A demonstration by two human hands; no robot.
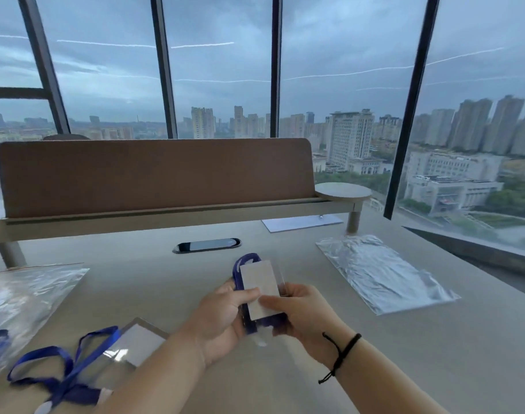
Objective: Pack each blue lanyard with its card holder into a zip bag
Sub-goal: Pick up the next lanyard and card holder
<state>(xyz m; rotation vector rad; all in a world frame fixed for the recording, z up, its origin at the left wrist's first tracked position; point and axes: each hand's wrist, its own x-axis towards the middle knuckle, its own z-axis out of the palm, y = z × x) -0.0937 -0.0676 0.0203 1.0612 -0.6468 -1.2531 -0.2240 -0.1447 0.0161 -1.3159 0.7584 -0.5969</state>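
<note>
Both hands, left point(222, 318) and right point(300, 312), pinch a lanyard-wrapped card holder point(261, 289) above the counter point(404, 354); empty zip bag point(383, 273) at two o'clock.

Your left hand point(222, 316) and right hand point(297, 312) cover the lower part of the card holder point(259, 283), and most of its blue lanyard point(240, 268) is hidden behind it. At far left, the frame's edge cuts the filled zip bag point(22, 300); its contents blur.
</note>
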